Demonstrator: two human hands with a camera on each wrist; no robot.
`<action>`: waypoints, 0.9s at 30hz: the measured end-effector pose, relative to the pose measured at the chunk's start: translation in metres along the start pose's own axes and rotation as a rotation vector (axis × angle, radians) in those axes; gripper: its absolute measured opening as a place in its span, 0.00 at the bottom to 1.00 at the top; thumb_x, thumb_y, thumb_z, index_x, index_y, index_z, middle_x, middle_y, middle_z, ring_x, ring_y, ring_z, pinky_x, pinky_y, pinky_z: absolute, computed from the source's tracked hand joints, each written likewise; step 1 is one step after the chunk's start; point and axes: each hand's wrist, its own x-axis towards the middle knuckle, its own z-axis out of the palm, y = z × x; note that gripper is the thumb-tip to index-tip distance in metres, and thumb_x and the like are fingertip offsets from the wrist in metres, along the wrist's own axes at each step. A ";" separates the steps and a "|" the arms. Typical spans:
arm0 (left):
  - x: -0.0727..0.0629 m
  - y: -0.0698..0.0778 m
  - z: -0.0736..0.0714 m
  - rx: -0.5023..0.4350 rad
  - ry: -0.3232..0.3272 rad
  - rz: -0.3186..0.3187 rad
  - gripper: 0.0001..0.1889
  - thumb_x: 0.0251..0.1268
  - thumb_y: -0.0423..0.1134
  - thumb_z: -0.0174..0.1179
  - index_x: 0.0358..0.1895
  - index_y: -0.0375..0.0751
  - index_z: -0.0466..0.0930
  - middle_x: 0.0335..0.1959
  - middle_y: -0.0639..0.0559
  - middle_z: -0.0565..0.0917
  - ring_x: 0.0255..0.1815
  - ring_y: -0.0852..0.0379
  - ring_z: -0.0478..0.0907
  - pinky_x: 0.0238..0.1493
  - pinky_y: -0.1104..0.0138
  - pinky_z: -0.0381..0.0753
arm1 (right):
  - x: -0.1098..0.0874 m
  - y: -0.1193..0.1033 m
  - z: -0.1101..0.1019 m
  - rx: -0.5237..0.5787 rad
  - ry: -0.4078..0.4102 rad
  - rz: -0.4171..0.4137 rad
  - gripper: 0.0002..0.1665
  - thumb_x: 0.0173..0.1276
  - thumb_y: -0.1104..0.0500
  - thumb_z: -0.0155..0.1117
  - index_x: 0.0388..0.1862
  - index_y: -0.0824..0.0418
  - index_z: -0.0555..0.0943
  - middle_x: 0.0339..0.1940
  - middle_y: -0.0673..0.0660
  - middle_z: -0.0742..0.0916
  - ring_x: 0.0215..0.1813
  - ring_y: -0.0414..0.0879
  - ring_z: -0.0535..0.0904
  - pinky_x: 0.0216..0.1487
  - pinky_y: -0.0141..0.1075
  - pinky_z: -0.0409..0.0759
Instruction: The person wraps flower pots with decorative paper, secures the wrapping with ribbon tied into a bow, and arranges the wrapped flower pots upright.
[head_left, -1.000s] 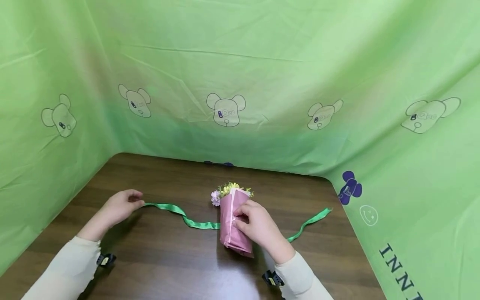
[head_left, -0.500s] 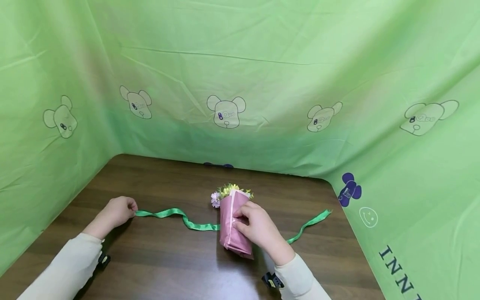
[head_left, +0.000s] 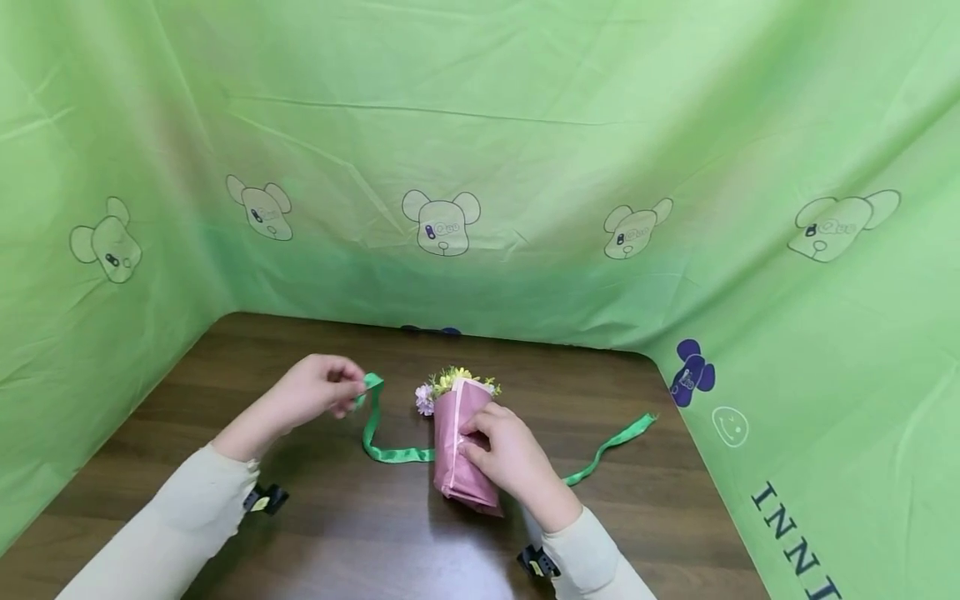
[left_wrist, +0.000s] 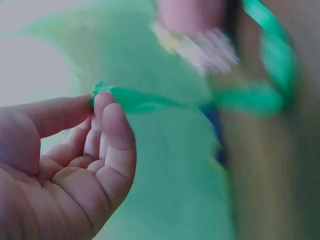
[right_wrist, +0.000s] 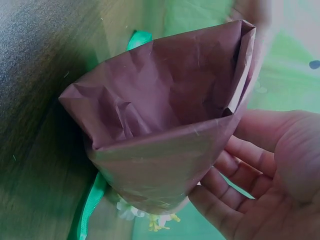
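Nearest, I have my right hand (head_left: 519, 457) curled, pinching the pink wrap (head_left: 452, 446); slackening could let it unroll. Farther out, my left hand (head_left: 311, 392) pinches only the green ribbon (head_left: 371, 427) near its tip (scant hold), so tugging might free it. Flowers (head_left: 452, 380) sit beyond.

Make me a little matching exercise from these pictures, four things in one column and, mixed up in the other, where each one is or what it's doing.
Column one:
1. Left hand
2. Right hand
3. Green ribbon
4. Yellow flowers

Column two:
A. Grips the pink wrap
B. Peek out of the pink wrap's far end
C. Pinches one ribbon end
D. Shows on both sides of the pink wrap

Pairs: 1-C, 2-A, 3-D, 4-B
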 end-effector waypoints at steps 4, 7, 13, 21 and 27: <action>0.015 0.055 0.021 -0.038 -0.015 0.124 0.07 0.70 0.37 0.65 0.45 0.38 0.85 0.34 0.43 0.85 0.32 0.47 0.83 0.37 0.56 0.87 | 0.000 -0.002 0.001 -0.013 0.017 -0.017 0.07 0.61 0.58 0.76 0.38 0.55 0.87 0.39 0.48 0.85 0.45 0.44 0.79 0.50 0.40 0.81; 0.029 0.094 0.033 -0.067 -0.012 0.186 0.06 0.69 0.37 0.66 0.45 0.41 0.85 0.35 0.43 0.85 0.32 0.46 0.83 0.38 0.55 0.88 | 0.001 -0.003 0.002 -0.023 0.039 -0.032 0.07 0.60 0.59 0.76 0.38 0.55 0.88 0.39 0.48 0.85 0.45 0.46 0.80 0.51 0.42 0.81; 0.063 0.145 0.068 -0.107 -0.069 0.267 0.06 0.70 0.37 0.66 0.45 0.40 0.85 0.35 0.44 0.87 0.32 0.48 0.84 0.38 0.54 0.88 | 0.002 -0.006 0.007 -0.076 0.048 -0.055 0.08 0.61 0.57 0.75 0.39 0.55 0.89 0.40 0.48 0.86 0.47 0.47 0.81 0.52 0.42 0.82; 0.108 0.156 0.125 -0.114 -0.349 0.300 0.15 0.74 0.31 0.60 0.60 0.35 0.82 0.53 0.41 0.87 0.49 0.52 0.87 0.50 0.62 0.87 | 0.002 -0.005 0.007 -0.079 0.044 -0.046 0.08 0.62 0.56 0.75 0.40 0.54 0.89 0.46 0.50 0.87 0.53 0.47 0.82 0.58 0.43 0.81; 0.107 0.142 0.132 0.052 -0.385 0.369 0.13 0.75 0.30 0.58 0.58 0.41 0.83 0.52 0.51 0.88 0.52 0.60 0.85 0.54 0.65 0.84 | 0.001 -0.007 0.006 -0.072 0.036 -0.026 0.06 0.62 0.56 0.74 0.38 0.53 0.89 0.44 0.49 0.86 0.51 0.46 0.82 0.56 0.41 0.81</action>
